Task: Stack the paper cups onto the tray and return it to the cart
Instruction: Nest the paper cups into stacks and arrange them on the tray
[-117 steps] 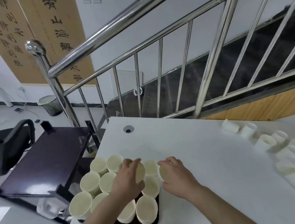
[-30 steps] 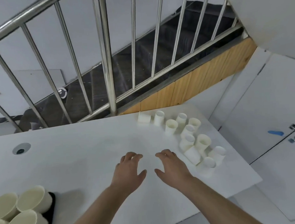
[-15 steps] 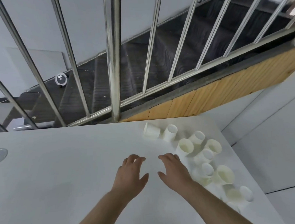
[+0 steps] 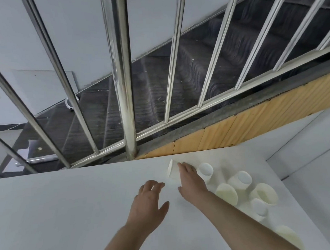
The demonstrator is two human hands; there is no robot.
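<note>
Seven cups: loose paper cups on white table [image 4: 69,214], lower right of frame; tray and cart out of frame.
Tipped cup: cup on its side [image 4: 172,172], centre frame near table's far edge, mouth facing left.
Right hand: right hand [image 4: 190,182] lies over the tipped cup, fingertips on its upper side; grip under the palm hidden, cannot tell if fingers curl round it.
Left hand: left hand [image 4: 147,203] low over bare table, just left of right hand, fingers loosely spread, holds nothing.
Other cups: upright cup [image 4: 205,170] just right of right hand; another [image 4: 240,180] further right; wide-mouthed cup [image 4: 226,194] beside right forearm; tilted cup [image 4: 264,194] and small one [image 4: 258,208] near right table edge.
Cut off: lowest cup [image 4: 290,238] partly behind forearm, close to frame bottom; both arms cut by bottom edge.
Hard to tell: cups pale on pale table, outlines blur together.
Surface: white tabletop, matte, right corner visible.
Room: steel railing [image 4: 125,75] behind table fills upper frame; dark stairs [image 4: 195,57] beyond it; wood panel [image 4: 255,124] under railing, right; grey wall upper left.
</note>
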